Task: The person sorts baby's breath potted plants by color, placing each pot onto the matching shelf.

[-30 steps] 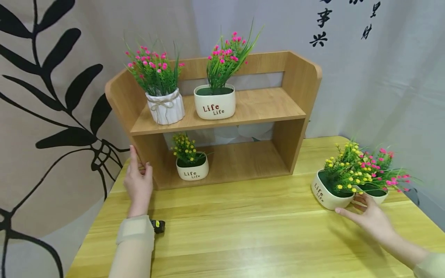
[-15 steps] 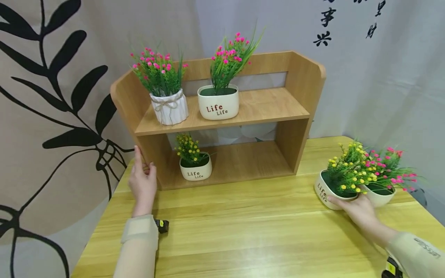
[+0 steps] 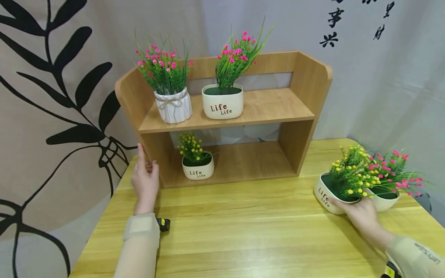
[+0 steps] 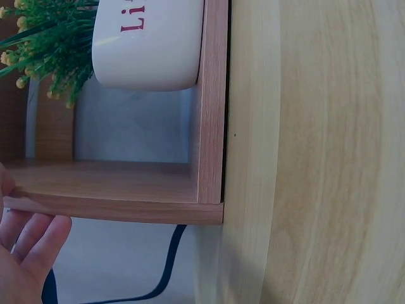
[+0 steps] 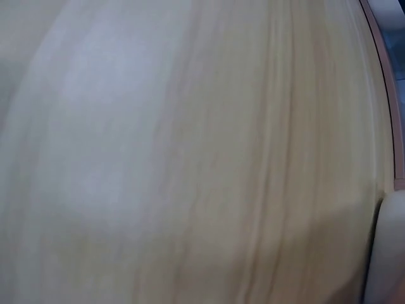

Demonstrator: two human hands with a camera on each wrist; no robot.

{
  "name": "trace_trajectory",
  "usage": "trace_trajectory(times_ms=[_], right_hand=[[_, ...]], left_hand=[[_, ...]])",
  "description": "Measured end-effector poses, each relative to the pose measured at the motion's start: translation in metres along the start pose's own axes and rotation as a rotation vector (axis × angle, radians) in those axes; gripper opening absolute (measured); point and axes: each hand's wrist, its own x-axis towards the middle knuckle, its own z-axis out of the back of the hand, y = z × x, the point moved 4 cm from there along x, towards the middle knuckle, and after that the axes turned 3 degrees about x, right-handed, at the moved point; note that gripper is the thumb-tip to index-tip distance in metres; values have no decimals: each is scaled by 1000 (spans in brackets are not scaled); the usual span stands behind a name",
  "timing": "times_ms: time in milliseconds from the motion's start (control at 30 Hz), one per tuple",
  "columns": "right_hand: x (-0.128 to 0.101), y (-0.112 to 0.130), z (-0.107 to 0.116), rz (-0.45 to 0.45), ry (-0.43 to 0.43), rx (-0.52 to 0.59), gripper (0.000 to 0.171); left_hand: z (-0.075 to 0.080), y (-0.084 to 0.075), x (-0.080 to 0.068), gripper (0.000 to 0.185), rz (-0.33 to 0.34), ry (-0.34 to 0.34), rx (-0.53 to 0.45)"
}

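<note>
My right hand (image 3: 358,212) grips the near side of a white "Life" pot with yellow flowers (image 3: 325,193) at the right of the wooden table (image 3: 243,224). The thumb lies along the pot's front and the fingers run behind it, hidden by the foliage. The right wrist view is blurred tabletop with a sliver of white pot (image 5: 387,253). My left hand (image 3: 146,181) rests with straight fingers (image 4: 31,244) against the left side panel of a two-tier wooden shelf (image 3: 264,106), near its bottom corner (image 4: 212,95).
A second white pot with pink flowers (image 3: 384,200) touches the held pot on its right. The top board carries a ribbed pot (image 3: 174,108) and a "Life" pot (image 3: 223,103), both with pink flowers. A small yellow-flowered pot (image 3: 198,170) stands in the lower bay. A curtain hangs behind.
My right hand has slid forward from beside the two pots and closed on the yellow-flower pot. The left hand has stayed on the shelf's side.
</note>
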Motion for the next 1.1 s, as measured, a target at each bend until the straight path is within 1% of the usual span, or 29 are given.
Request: trace_trajectory(times_ms=[67,200,300,433,500,533,600,667,767,833,867,933,1000,1100], right_hand=[[-1,2,-1,9,-1,8,78],[-2,7,-2,47,3,-18,74],[-1,13,-2,104,-4,-25,70],[5,23,0,187,-23,17,67],[8,28,2,218,-32,33,65],[10,30,4,225,-35,22,62],[14,35,7,219,-26,4,60],[16,37,11,194,-2,-39,59],[19,40,14,143,38,-89,62],[21,43,15,130,52,-117,62],[21,45,16,126,58,-130,59],[20,50,16,131,71,-144,51],[20,56,15,141,92,-163,47],[19,64,13,186,121,-158,42]], left_hand=[[0,0,0,75,-3,-6,5],[0,0,0,74,-10,-14,15],[0,0,-1,75,-9,-6,20],[0,0,-2,75,-5,-3,24],[1,0,-2,75,-4,-4,25],[1,1,-2,75,-4,-4,27],[2,1,-1,75,-9,-7,25],[1,0,0,75,-17,-7,25],[1,0,0,75,-27,-12,22],[0,1,0,75,-32,-14,21],[0,0,0,75,-33,-16,20],[0,0,0,74,-35,-18,18],[0,0,0,74,-36,-16,15],[0,1,-1,74,-34,-12,15]])
